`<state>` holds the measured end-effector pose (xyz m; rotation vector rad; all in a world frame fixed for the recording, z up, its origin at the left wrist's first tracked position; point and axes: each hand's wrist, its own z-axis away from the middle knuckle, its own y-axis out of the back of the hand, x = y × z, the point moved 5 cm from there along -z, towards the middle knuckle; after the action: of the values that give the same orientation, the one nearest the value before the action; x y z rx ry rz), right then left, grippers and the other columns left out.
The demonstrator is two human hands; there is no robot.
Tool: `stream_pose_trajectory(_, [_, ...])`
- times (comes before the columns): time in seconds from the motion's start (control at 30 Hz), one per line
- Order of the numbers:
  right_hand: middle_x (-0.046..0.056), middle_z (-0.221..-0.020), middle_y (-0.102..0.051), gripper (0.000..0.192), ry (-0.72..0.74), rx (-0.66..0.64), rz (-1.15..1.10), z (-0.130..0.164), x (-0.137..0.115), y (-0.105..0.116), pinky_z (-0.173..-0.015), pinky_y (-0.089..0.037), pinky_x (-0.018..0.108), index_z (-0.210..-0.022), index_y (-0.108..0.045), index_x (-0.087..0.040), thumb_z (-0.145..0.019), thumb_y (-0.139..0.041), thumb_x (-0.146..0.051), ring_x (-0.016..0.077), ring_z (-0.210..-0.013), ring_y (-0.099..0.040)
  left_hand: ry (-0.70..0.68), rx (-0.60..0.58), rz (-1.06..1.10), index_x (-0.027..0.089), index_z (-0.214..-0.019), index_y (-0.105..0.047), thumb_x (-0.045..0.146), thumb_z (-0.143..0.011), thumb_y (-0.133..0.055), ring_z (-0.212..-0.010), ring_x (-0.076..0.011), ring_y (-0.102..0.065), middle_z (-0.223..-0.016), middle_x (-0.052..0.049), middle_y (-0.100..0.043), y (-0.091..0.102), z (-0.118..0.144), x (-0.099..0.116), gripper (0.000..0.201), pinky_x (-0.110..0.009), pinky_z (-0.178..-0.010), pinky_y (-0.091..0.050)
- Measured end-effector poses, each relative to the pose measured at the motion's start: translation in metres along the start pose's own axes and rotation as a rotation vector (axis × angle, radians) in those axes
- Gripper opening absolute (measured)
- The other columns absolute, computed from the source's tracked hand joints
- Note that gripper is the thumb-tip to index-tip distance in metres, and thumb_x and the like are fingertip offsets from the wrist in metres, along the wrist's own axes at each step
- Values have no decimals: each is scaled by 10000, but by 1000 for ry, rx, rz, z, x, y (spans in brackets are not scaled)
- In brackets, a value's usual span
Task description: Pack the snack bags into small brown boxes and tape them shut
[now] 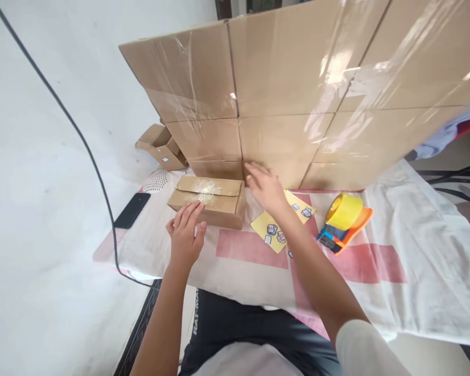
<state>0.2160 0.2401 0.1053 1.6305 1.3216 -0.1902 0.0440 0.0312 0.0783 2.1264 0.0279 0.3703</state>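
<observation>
The left hand (185, 230) is resting open-fingered against the near side of a taped cardboard box (208, 199) on the cloth-covered table (415, 261); the right hand (265, 188), open and holding nothing, is hovering beside its right end. Yellow sticker sheets (272, 230) and a tape dispenser (344, 222) are lying rightward, a phone (132, 210) left. A taped cardboard wall (297, 99) is closing off the far edge.

Bare forearms, white short sleeve (370, 347), dark printed shorts (235, 326).

A tape dispenser (343, 221) and yellow sticker sheets (274, 230) lie on the cloth, a phone (132, 210) at the left edge.
</observation>
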Motion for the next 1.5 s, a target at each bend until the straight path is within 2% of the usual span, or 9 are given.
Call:
stream_pose_trajectory(0.2, [101, -1021, -754, 295, -323, 101, -53, 44, 78, 70, -898, -535, 446, -994, -733, -193, -881, -492, -321, 279, -981, -690, -157, 144, 55, 273, -1270, -694, 337, -978, -525, -1343, -339, -519, -1336, -81, -696, -4, 6, 53, 344, -502, -1070, -307])
stream_pose_trajectory(0.4, [80, -859, -722, 258, -454, 185, -113, 97, 113, 39, -761, -531, 368, -893, -665, -193, -851, -430, -292, 222, -777, -672, -305, -362, 144, 261, -1128, -732, 376, -1019, -494, -1036, -241, -662, -1138, -64, -758, -86, -11, 128, 286, -431, -879, -392])
stream_pose_trajectory(0.67, [46, -840, -700, 208, -409, 204, -156, 106, 112, 26, -720, -495, 324, -893, -658, -202, -882, -456, -251, 189, -736, -640, -248, -599, 139, 244, -953, -759, 263, -964, -585, -894, -236, -678, -945, -48, -750, -125, -23, 137, 175, -378, -771, -437])
stream_pose_trajectory(0.87, [26, -812, -668, 202, -157, -95, -346, 104, 82, 20, -663, -442, 257, -835, -667, -185, -937, -509, -257, 134, -719, -602, -49, -460, 367, 226, -1006, -754, 265, -988, -565, -784, -149, -689, -955, -15, -778, -117, -20, 125, 195, -280, -719, -490])
stream_pose_trajectory(1.0, [-17, -653, -586, 222, -212, -301, -439, 110, 76, 12, -554, -359, 222, -773, -635, -170, -931, -524, -281, 93, -578, -495, 100, -271, 615, 228, -925, -768, 268, -926, -673, -612, -101, -639, -804, 23, -771, -108, -21, 114, 103, -225, -624, -491])
stream_pose_trajectory(1.17, [-42, -606, -481, 248, -375, -287, -468, 112, 84, 1, -521, -343, 216, -700, -506, -194, -901, -464, -333, 94, -555, -438, -141, -37, 521, 205, -951, -765, 208, -926, -669, -626, -96, -646, -841, -11, -776, -100, -15, 118, 100, -219, -599, -491])
stream_pose_trajectory(1.3, [-29, -615, -455, 243, -414, -193, -347, 107, 92, 10, -576, -355, 241, -675, -431, -210, -903, -419, -296, 112, -589, -428, -355, 151, 468, 189, -978, -746, 109, -891, -678, -733, -124, -691, -858, -45, -763, -92, -5, 128, 137, -234, -654, -516])
stream_pose_trajectory(1.43, [64, -759, -562, 199, -316, -258, 53, 106, 92, 24, -779, -412, 328, -704, -550, -186, -892, -533, -246, 211, -861, -524, -212, 190, 603, 179, -944, -741, 101, -880, -693, -684, -99, -637, -869, -54, -730, -85, -3, 127, 112, -211, -581, -483])
stream_pose_trajectory(1.5, [138, -977, -605, 124, -304, -281, 370, 106, 93, 31, -867, -432, 395, -918, -654, -167, -886, -594, -271, 293, -1047, -516, -86, 159, 666, 184, -927, -746, 127, -887, -696, -663, -88, -619, -876, -47, -734, -84, -2, 124, 86, -198, -541, -454])
